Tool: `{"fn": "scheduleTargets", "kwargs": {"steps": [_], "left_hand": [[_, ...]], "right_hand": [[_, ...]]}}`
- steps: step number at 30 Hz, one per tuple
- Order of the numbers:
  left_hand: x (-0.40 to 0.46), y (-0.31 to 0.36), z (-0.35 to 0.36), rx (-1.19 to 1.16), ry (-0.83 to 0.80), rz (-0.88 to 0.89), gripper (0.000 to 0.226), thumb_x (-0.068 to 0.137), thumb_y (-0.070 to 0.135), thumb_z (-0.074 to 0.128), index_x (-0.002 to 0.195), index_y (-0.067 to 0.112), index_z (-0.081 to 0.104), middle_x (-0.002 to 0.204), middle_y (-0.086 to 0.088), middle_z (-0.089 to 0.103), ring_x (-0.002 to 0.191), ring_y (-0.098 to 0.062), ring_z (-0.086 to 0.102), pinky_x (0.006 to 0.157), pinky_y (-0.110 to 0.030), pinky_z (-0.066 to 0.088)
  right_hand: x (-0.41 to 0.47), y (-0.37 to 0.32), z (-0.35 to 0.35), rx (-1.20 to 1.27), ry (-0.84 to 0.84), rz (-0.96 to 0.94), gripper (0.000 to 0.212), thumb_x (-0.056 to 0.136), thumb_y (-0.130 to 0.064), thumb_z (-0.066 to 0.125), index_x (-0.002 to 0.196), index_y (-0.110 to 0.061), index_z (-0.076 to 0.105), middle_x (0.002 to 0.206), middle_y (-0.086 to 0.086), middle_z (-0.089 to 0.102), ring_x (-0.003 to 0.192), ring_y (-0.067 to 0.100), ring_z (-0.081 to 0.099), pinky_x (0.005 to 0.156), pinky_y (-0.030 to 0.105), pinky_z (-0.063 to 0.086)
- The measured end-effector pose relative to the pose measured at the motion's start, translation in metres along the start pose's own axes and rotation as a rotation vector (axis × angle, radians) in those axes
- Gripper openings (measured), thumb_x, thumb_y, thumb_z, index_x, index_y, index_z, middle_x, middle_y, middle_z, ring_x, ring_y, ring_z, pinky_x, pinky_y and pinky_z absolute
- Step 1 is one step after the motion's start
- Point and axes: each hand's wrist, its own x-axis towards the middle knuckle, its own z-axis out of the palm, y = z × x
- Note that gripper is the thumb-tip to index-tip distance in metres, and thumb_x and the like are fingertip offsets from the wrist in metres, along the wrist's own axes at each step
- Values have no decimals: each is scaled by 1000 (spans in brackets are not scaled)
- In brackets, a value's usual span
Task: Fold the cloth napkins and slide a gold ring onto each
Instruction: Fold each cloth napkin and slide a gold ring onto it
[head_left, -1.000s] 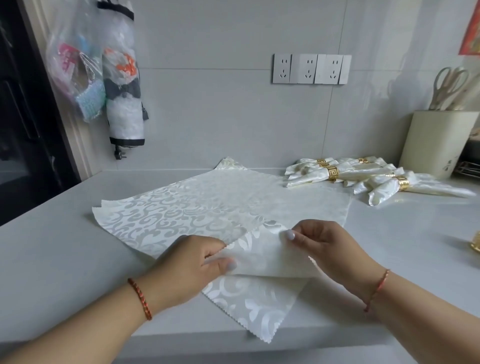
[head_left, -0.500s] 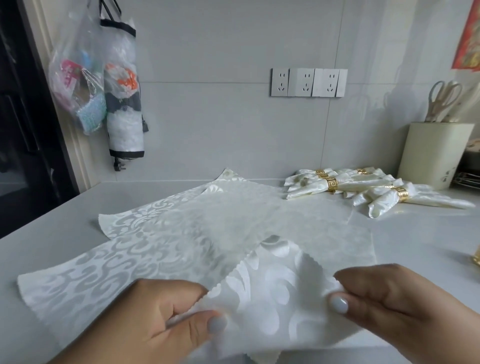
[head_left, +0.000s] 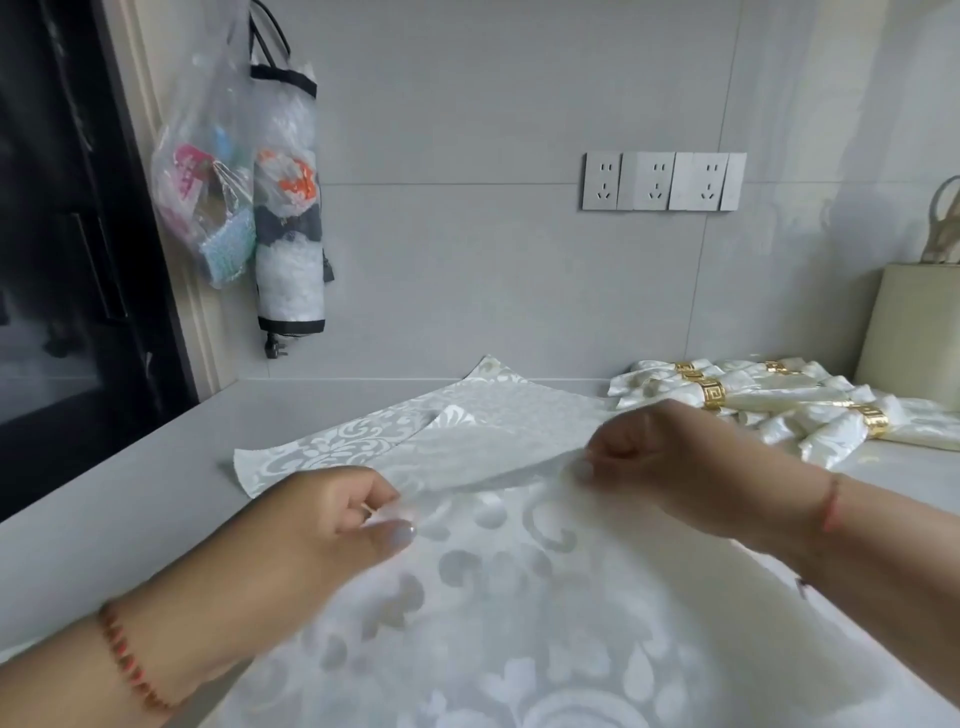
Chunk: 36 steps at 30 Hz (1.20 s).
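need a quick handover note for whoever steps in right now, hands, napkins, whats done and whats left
Left hand: pinches the near edge of the top napkin.
Right hand: pinches the same edge further right; the cloth is lifted off the counter.
More flat napkins lie spread beneath it.
Done: a pile of ringed napkins at the back right, each with a gold ring.
Left: fold the held napkin, ring it, then the flat ones. No loose ring is in view.

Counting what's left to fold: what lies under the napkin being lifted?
Under the lifted napkin lies at least one more flat napkin on the counter; any others are covered.
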Motion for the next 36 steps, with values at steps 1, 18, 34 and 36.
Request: {"fn": "scheduleTargets", "kwargs": {"steps": [1,18,34,36], "left_hand": [[21,-5,-2,81,34,-22,24,83,44,70,70,26,62,51,9,49,47,-4,38,50,-21,29],[233,-101,6,547,69,-410,30,87,36,64,101,10,70,103,-5,70,97,-23,65,83,-29,52],[264,-96,15,558,-54,-518,14,78,18,57,70,13,48,64,-1,48,51,-17,44,46,-19,31],[267,-97,15,589,-71,-509,12,83,20,58,77,12,51,71,-1,49,61,-18,48,49,-21,34]], "right_hand": [[25,8,8,-21,-10,18,30,86,-38,65,65,-17,66,47,-10,52,38,-1,39,39,11,31],[235,93,116,-296,-81,310,31,93,-28,53,105,-2,64,108,14,65,100,29,60,70,25,40],[221,119,85,-509,-252,269,50,80,-60,60,66,-13,50,72,3,54,75,24,54,59,27,38],[207,129,68,-552,-317,242,52,82,-60,60,60,-15,45,63,-1,46,64,19,47,50,24,31]]}}
